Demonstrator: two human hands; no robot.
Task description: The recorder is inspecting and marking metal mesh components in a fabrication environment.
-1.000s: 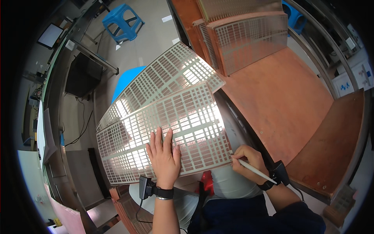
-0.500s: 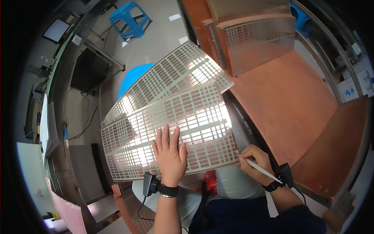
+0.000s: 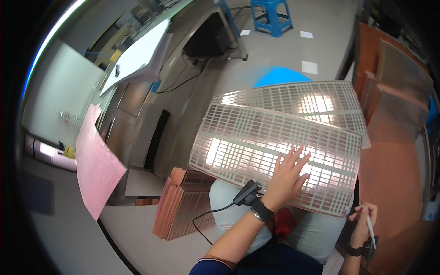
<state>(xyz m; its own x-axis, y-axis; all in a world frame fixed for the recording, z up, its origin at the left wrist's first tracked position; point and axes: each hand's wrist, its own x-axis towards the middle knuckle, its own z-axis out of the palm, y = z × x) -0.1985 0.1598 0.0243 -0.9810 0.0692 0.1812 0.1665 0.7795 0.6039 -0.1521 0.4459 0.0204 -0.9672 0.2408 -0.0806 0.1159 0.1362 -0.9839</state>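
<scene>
A thin copper-coloured panel (image 3: pixel 238 133) with a pale grid pattern lies tilted over my lap. My left hand (image 3: pixel 286 178) rests on its right half, palm down with the fingers spread. Beyond it, a second gridded panel (image 3: pixel 279 97) lies partly beneath the first, above a blue surface (image 3: pixel 286 75). Just off the front panel's lower right corner is my right hand (image 3: pixel 365 214), its fingers closed around a slim white pen-like tool (image 3: pixel 371 231). The tool's back end points down toward my wrist, and its tip is hidden by the fingers.
Copper-coloured boards (image 3: pixel 389 169) and upright gridded panels (image 3: pixel 396 103) stand at the right. A stack of similar panels (image 3: pixel 183 211) leans on the floor at the lower left. Further left hangs a pink sheet (image 3: pixel 98 167). At the back is a blue stool (image 3: pixel 272 18).
The view has turned left, so the panels appear further right. My right hand with the pen-like tool has come away from the panel's edge. My left hand still lies on the panel.
</scene>
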